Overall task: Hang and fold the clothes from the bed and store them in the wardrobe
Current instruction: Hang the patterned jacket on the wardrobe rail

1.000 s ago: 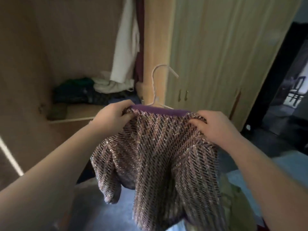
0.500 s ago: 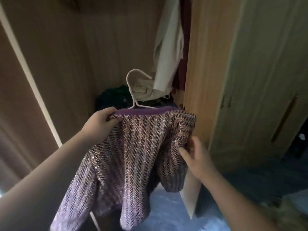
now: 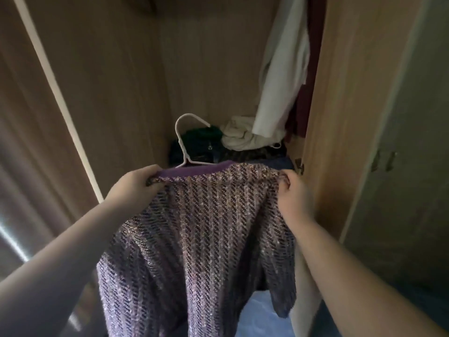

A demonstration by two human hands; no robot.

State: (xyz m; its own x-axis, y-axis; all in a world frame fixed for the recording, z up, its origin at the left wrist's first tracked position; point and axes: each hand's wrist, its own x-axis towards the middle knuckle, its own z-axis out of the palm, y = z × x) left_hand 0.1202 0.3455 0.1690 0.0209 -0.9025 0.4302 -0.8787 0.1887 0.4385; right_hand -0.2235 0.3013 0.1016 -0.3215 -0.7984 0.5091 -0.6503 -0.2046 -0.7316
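On my feed, both hands hold the purple knit sweater [image 3: 206, 227] up in front of the open wardrobe [image 3: 206, 69]. It sits on a white hanger [image 3: 180, 139] whose hook rises above the collar. The fingers of the left hand [image 3: 132, 190] curl round the sweater's left shoulder, and the fingers of the right hand [image 3: 294, 200] pinch its right shoulder. Inside the wardrobe, 1 white garment [image 3: 281, 69] hangs at the right, above a pile of dark and white clothes [image 3: 213, 144] on the shelf.
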